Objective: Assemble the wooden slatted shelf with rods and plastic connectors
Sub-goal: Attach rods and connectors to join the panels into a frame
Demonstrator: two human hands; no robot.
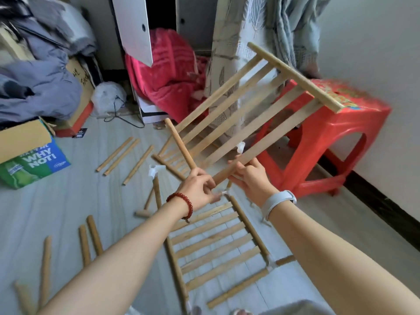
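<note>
Two hands hold one slatted panel [245,110] raised above the floor. Left hand [198,186] grips the near rail's [181,146] lower end; right hand [250,178] grasps the outermost slat. Second panel [218,244] with white connectors [270,264] lies below the hands. Loose rods [91,237] lie left of the left forearm; red stool [329,142] stands right.

"WHY NOT!" on the green-blue carton [34,164].

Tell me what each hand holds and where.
Left hand grips a round wooden rod at its lower end. Right hand grips the raised wooden slatted panel by its near side rail.
</note>
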